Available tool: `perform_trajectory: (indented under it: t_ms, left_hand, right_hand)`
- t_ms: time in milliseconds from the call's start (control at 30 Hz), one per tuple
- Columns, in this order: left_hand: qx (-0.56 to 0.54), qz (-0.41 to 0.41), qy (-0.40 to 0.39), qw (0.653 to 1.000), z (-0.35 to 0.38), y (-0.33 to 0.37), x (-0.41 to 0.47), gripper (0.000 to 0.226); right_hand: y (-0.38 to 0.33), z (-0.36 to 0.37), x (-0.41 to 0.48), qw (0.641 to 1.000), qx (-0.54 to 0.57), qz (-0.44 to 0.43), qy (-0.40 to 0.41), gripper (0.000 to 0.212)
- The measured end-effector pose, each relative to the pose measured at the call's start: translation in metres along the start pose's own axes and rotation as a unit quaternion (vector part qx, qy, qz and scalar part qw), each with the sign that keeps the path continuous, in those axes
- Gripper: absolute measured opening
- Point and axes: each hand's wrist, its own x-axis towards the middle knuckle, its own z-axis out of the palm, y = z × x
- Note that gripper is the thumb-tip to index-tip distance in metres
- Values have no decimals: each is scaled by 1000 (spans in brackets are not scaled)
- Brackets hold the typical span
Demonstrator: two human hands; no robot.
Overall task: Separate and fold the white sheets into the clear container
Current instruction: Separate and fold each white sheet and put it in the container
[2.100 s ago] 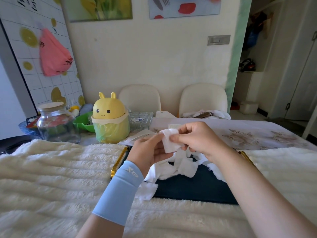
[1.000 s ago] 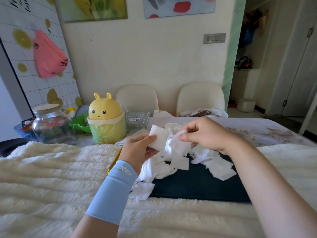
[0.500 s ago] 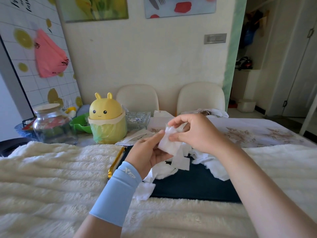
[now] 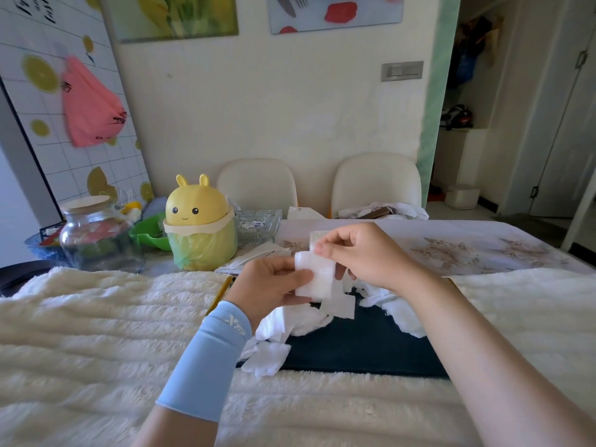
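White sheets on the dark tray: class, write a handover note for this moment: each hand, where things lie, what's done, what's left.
Left hand pinches the held sheet at its left side; right hand pinches its top, above the dark tray.
Pile of sheets lies crumpled on the tray.
Done: one sheet separated.
Left: fold it, put it in the clear container, probably the glass dish, then the pile.

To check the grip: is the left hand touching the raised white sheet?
Touching. Head view: the left hand pinches the white sheet at its left edge.
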Motion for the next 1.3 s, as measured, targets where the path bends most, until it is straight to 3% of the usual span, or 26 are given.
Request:
perform_trajectory:
  t_ms: [67,167,367,500,600,667,767,833,967,1167,1300]
  left_hand:
    - [-23,3,50,998,-2,0,2,7]
    - [-54,8,108,993,-5,0,4,6]
    - [-57,12,124,991,-3,-1,5,5]
    - [-51,13,116,992,-2,-1,4,8]
    - [-47,8,119,992,-2,-2,5,5]
    - [-55,1,129,990,-3,-2,6,6]
    - [-77,-6,148,986,-5,-1,6,9]
    - [-94,-4,153,984,-4,-1,5,7]
    - [-144,-15,108,984,0,0,4,11]
    - [-158,-24,21,987,6,0,3,26]
    - [-179,-26,16,983,7,0,2,26]
  right_hand:
    - [13,1,3,995,-101,19,18,9]
    - [30,9,1,966,-244,78,-45,8]
    - [28,34,0,917,-365,121,-105,29]
    - [29,25,1,913,-328,181,-161,43]
    - [28,21,-1,913,-325,167,-179,27]
    - [22,14,-2,932,-283,150,-170,20]
    - [9,-2,-2,977,-166,112,-77,30]
    - [1,-12,-1,995,-52,82,6,20]
    - [-14,-11,-1,984,163,76,11,20]
    - [-22,9,-5,984,135,109,34,27]
    - [-19,15,-2,985,113,116,67,31]
